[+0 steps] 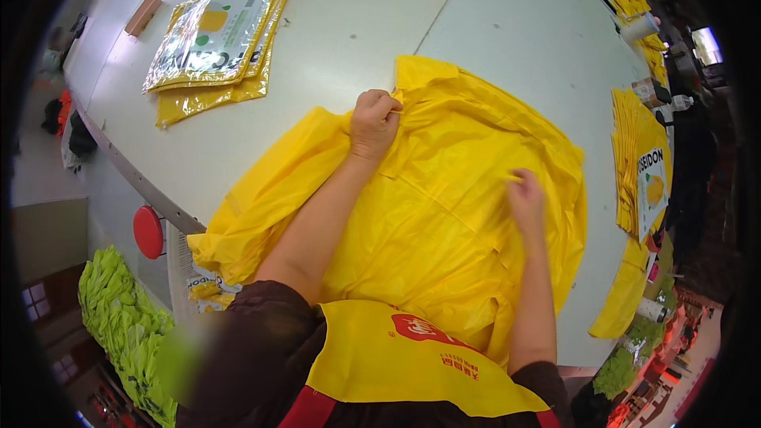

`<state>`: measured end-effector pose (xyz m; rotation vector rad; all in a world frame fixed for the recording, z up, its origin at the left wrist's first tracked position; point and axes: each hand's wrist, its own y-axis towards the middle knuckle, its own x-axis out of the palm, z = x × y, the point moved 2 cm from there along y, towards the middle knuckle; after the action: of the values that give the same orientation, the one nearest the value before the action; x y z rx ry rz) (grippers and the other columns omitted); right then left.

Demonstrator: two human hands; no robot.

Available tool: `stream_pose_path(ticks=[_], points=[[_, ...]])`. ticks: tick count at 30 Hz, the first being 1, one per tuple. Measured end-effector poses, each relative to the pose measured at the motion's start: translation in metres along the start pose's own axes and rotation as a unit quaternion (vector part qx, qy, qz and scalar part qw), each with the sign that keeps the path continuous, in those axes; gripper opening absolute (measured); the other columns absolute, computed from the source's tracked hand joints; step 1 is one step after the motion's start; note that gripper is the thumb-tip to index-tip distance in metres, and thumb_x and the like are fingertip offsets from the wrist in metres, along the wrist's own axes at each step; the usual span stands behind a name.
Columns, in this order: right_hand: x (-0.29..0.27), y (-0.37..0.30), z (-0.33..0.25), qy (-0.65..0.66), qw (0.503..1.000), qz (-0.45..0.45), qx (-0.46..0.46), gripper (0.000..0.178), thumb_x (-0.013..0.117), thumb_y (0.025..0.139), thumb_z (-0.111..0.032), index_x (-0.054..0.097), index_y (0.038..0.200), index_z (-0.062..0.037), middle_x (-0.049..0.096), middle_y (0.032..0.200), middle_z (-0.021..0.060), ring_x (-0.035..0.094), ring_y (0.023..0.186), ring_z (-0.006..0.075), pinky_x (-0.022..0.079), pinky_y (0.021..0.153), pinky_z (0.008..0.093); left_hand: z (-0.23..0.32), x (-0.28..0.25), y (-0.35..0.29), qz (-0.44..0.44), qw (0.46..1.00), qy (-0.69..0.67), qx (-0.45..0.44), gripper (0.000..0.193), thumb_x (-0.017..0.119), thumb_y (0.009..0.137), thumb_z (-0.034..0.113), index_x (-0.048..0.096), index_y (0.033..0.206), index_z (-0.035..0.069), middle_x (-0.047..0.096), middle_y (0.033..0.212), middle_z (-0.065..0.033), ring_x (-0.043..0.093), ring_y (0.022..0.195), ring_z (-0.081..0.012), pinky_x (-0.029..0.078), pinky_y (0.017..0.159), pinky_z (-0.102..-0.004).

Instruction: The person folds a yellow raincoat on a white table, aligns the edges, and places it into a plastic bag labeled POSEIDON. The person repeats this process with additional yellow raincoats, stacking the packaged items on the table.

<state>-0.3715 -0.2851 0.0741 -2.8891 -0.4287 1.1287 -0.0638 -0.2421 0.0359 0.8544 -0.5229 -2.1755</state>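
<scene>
A yellow raincoat (452, 214) lies crumpled across the table in front of me, one sleeve (269, 178) trailing toward the left table edge. My left hand (374, 123) is closed, pinching the coat's edge near its far end. Over the right part of the coat is my right hand (526, 198), smeared by motion. Its fingers look bent, and whether they hold any of the yellow material cannot be made out.
Packed yellow garments in clear bags (210, 40) lie at the far left, near a brown block (143, 15). Stacked yellow packages (640, 166) and a thread cone (640, 28) line the right edge. A red stool (147, 231) and green fabric (119, 317) are at left.
</scene>
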Motion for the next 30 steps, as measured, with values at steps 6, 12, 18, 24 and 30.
stream_pose_path(ticks=[6, 12, 18, 24, 30], points=[[0.081, -0.001, -0.048, -0.091, 0.987, -0.124, -0.039, 0.023, 0.051, 0.081, -0.027, 0.059, 0.089, -0.0076, 0.063, 0.083, 0.0183, 0.059, 0.077, 0.038, 0.047, 0.067, 0.0424, -0.012, 0.007, 0.003, -0.048, 0.997, -0.031, -0.048, 0.017, 0.063, 0.069, 0.004, 0.059, 0.086, 0.005, 0.06, 0.086, -0.0096, 0.056, 0.085, -0.0278, 0.047, 0.072, -0.0354], [-0.067, -0.036, 0.047, -0.073, 0.973, 0.22, -0.008, 0.026, 0.049, 0.087, -0.026, 0.059, 0.088, -0.0025, 0.061, 0.082, 0.0204, 0.058, 0.075, 0.0383, 0.046, 0.065, 0.0417, -0.004, -0.046, 0.016, -0.235, 0.956, 0.154, -0.087, 0.054, 0.066, 0.075, 0.04, 0.058, 0.111, 0.001, 0.058, 0.107, -0.0193, 0.05, 0.106, -0.0324, 0.04, 0.091, -0.0383], [-0.181, -0.175, 0.174, 0.16, 0.918, 0.27, 0.24, 0.026, 0.059, 0.084, -0.025, 0.062, 0.097, -0.0026, 0.049, 0.061, -0.0014, 0.045, 0.057, 0.0107, 0.04, 0.055, 0.0267, 0.019, -0.154, 0.007, -0.333, 0.867, 0.327, -0.175, 0.076, 0.07, 0.068, 0.046, 0.046, 0.125, 0.003, 0.05, 0.125, -0.0139, 0.047, 0.114, -0.0321, 0.038, 0.095, -0.0398], [-0.038, -0.195, 0.088, 0.195, 0.967, 0.164, 0.028, 0.045, 0.06, 0.075, -0.002, 0.056, 0.12, -0.0072, 0.042, 0.062, -0.0068, 0.037, 0.055, 0.004, 0.034, 0.05, 0.0202, 0.002, -0.163, -0.038, -0.343, 0.882, 0.2, -0.255, 0.071, 0.071, 0.068, 0.04, 0.047, 0.124, 0.003, 0.051, 0.122, -0.0154, 0.052, 0.109, -0.0302, 0.043, 0.089, -0.038], [0.057, -0.219, -0.011, 0.014, 0.991, -0.063, -0.119, 0.026, 0.058, 0.078, -0.013, 0.058, 0.103, -0.0036, 0.061, 0.086, 0.0145, 0.059, 0.076, 0.0335, 0.049, 0.065, 0.0389, 0.017, -0.169, -0.059, -0.35, 0.891, 0.159, -0.242, 0.071, 0.071, 0.07, 0.033, 0.043, 0.126, -0.001, 0.048, 0.124, -0.02, 0.052, 0.109, -0.0329, 0.044, 0.088, -0.0376]])
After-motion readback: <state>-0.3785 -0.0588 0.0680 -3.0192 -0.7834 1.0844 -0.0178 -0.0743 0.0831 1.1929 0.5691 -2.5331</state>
